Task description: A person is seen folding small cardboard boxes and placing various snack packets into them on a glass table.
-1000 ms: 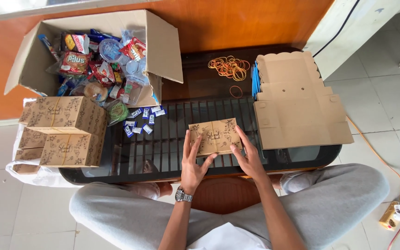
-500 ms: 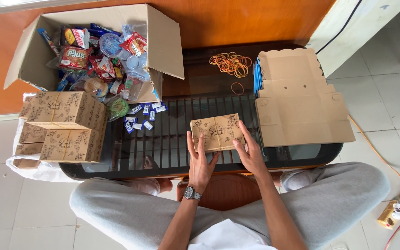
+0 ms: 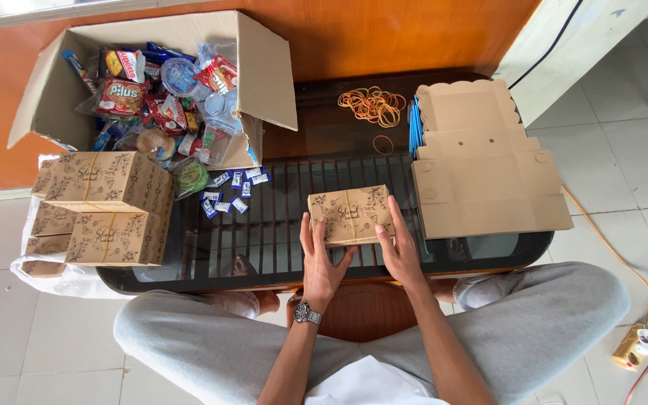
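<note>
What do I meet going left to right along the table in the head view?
Stack of closed boxes → small blue sachets → left hand → right hand → flat box blanks. The small box under both hands overlaps them, so I leave it out.

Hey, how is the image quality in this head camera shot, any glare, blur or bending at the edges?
Head view: even daylight, soft shadows; both hands, left hand and right hand, and the small printed box look sharp, with no motion blur. The dark glass table shows pale reflections along its near edge. Wide-angle distortion bows the wall line at the top.
</note>
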